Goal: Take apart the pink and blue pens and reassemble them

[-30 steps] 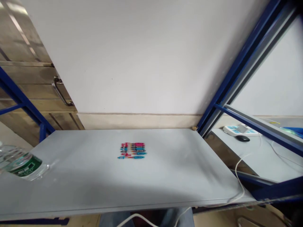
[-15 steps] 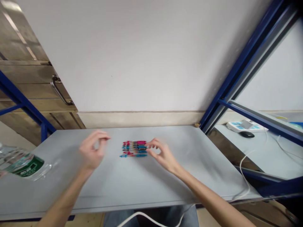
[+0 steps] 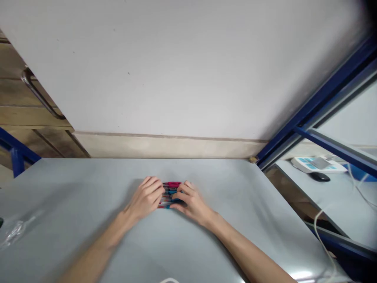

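Several pens, pink and blue, lie side by side in a row on the grey table. My left hand curls its fingers around their left ends, covering them. At the right ends, my right hand has its thumb and fingers bent over the pens, one pinkish-red pen showing at the far side of the row. Both hands grip the row from opposite sides, and parts of the pens are hidden beneath the fingers.
Part of a clear bottle shows at the left edge. On the right, beyond a blue frame, a black mouse and a white device sit on another surface. A white cable hangs there. A pale wall stands behind the table.
My left hand has come right from the air onto the left ends of the pens. My right hand has closed in on their right ends. The view has shifted, and the bottle is mostly out of frame.
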Action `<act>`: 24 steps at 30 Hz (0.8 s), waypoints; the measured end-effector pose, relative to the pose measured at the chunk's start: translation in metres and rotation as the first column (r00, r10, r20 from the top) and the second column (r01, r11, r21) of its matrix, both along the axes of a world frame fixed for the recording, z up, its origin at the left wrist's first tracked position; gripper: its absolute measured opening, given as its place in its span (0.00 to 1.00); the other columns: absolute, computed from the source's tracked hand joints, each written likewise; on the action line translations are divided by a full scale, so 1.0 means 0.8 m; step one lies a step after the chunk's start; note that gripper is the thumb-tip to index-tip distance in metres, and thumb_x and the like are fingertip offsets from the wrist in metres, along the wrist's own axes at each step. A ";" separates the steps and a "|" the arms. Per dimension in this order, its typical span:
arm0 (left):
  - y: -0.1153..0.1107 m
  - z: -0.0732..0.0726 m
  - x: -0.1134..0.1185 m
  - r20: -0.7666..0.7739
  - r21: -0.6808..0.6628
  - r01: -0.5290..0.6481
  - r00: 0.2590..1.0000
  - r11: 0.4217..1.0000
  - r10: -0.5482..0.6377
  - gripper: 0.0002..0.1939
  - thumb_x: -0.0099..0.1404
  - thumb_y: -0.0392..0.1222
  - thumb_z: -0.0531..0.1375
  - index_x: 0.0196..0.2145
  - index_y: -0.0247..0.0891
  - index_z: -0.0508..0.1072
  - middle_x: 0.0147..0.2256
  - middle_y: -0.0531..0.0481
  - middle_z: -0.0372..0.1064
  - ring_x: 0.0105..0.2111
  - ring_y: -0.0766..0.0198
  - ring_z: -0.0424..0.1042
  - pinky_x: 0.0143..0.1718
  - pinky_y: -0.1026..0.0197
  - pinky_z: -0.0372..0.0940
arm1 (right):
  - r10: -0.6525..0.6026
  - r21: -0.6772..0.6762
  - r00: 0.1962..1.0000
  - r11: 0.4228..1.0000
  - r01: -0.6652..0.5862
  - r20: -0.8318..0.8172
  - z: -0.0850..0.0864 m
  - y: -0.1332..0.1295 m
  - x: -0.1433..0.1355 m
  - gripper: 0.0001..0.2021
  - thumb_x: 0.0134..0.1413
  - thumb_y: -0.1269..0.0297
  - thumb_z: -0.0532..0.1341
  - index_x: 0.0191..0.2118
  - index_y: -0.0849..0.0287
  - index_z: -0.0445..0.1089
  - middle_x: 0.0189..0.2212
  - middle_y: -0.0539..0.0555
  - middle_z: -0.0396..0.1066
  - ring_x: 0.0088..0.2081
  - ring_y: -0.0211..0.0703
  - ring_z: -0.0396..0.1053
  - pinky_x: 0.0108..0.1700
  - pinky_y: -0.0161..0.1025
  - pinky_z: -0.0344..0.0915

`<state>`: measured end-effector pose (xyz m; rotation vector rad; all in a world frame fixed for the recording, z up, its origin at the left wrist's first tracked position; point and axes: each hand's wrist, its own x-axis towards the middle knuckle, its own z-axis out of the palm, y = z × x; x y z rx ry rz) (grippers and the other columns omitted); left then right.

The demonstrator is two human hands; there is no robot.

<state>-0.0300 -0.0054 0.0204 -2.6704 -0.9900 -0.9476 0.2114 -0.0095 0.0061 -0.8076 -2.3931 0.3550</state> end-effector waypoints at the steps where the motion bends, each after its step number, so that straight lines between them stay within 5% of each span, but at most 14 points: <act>1: -0.002 0.001 0.001 -0.020 0.000 0.003 1.000 1.000 -0.003 0.15 0.71 0.28 0.51 0.31 0.36 0.73 0.33 0.46 0.71 0.38 0.58 0.65 0.39 0.54 0.60 | 0.007 -0.002 1.000 1.000 -0.007 -0.001 -0.002 0.002 0.000 0.14 0.66 0.50 0.62 0.43 0.56 0.74 0.39 0.56 0.70 0.42 0.47 0.63 0.44 0.44 0.62; 17: -0.024 -0.004 0.023 -0.077 -0.081 0.074 0.994 0.994 -0.081 0.12 0.70 0.29 0.52 0.31 0.36 0.71 0.32 0.48 0.67 0.38 0.59 0.64 0.46 0.52 0.62 | 0.049 -0.017 0.998 0.999 -0.049 0.035 -0.006 -0.013 -0.004 0.04 0.66 0.61 0.64 0.41 0.55 0.73 0.38 0.54 0.69 0.42 0.47 0.63 0.43 0.44 0.62; 24: -0.028 0.010 0.021 -0.080 -0.082 0.030 0.996 0.996 -0.037 0.09 0.72 0.37 0.56 0.47 0.37 0.73 0.41 0.46 0.73 0.43 0.57 0.68 0.45 0.53 0.62 | -0.060 0.022 0.984 0.998 0.065 -0.165 -0.002 -0.012 -0.006 0.03 0.69 0.66 0.60 0.43 0.57 0.71 0.40 0.56 0.70 0.42 0.47 0.63 0.44 0.44 0.62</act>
